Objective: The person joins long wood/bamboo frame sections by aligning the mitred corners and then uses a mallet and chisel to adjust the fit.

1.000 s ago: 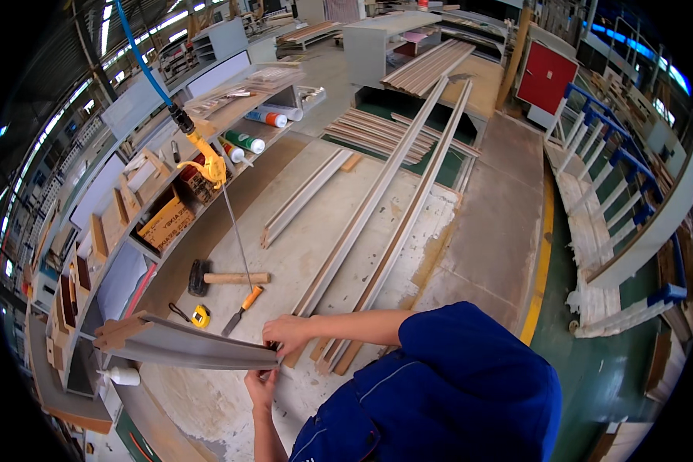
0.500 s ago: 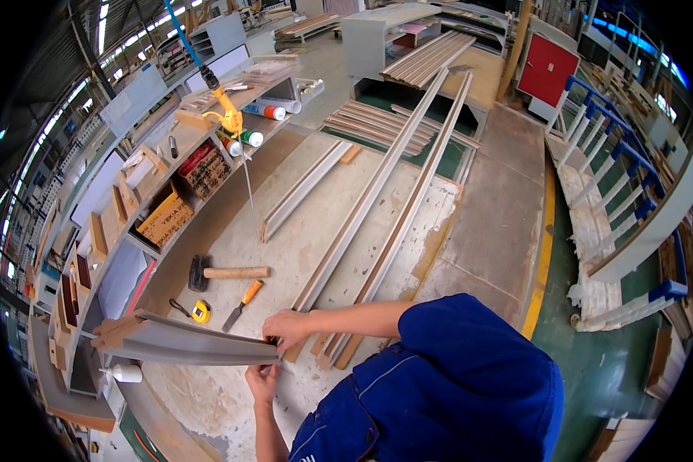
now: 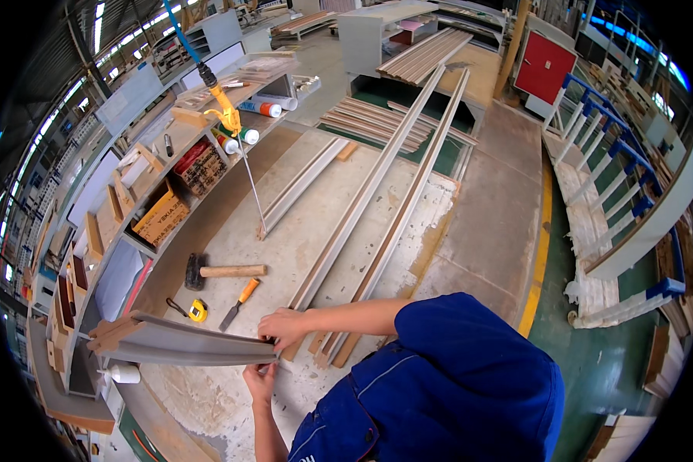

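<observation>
A grey profiled moulding strip point(image 3: 200, 341) lies across the left of the worktable, its brown cut end pointing away to the left. Both hands are at its near right end. My right hand point(image 3: 282, 326) reaches across from the blue sleeve, fingers bent over the upper edge of that end; a small dark spot shows under the fingertips, too small to tell. From below, my left hand point(image 3: 259, 380) pinches the lower corner of the same end. Nearby lie a chisel point(image 3: 240, 304) with an orange handle, a yellow tape measure point(image 3: 198, 310) and a mallet point(image 3: 227, 271) with a wooden handle.
Two long mouldings point(image 3: 369, 189) run up the table, with a shorter moulding point(image 3: 304, 189) beside them. A yellow air blow gun point(image 3: 227, 115) hangs from a blue hose. Left stands a shelf unit point(image 3: 119, 231); a white bottle point(image 3: 123, 374) is below. Right is a blue-and-white rack point(image 3: 608, 154).
The view has shifted slightly, and the hanging blow gun's thin nozzle appears swung a little right and lower. Both hands keep their places at the moulding's end.
</observation>
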`<action>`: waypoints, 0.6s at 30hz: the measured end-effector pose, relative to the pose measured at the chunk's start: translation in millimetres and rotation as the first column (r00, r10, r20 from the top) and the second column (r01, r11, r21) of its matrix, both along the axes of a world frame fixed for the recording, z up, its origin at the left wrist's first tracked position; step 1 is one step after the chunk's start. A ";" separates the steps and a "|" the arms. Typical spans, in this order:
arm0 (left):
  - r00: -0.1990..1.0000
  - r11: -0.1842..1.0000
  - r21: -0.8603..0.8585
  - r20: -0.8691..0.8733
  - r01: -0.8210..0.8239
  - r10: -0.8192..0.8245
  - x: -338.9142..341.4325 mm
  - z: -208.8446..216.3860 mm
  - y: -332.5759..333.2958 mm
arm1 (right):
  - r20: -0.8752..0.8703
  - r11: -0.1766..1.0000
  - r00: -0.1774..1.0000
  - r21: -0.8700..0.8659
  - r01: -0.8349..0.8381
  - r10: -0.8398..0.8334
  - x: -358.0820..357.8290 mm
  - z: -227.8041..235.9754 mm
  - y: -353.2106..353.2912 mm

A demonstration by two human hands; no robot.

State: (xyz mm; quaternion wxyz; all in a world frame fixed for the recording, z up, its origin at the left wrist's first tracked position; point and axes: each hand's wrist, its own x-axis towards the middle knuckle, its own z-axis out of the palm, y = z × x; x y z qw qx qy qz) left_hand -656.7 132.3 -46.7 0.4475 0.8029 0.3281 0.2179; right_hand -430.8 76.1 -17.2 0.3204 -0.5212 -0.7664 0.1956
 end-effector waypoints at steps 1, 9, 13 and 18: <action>1.000 1.000 -0.024 0.023 -0.018 0.019 2.2 2.4 -2.5 | 0.001 1.000 1.000 -0.013 0.006 -0.006 -0.7 0.3 0.2; 0.995 0.992 0.123 -0.080 -0.041 0.051 -10.6 -17.8 9.2 | 0.147 0.988 0.989 -0.153 0.012 0.011 -3.0 14.1 2.1; 0.997 0.996 0.088 -0.072 -0.031 0.037 -1.7 0.2 1.8 | 0.112 0.995 0.994 -0.097 0.024 -0.013 1.4 15.7 -2.7; 0.998 0.998 0.047 -0.041 -0.035 0.037 -4.1 4.5 -2.0 | 0.193 0.991 0.981 -0.128 0.042 -0.017 -4.1 16.6 -2.5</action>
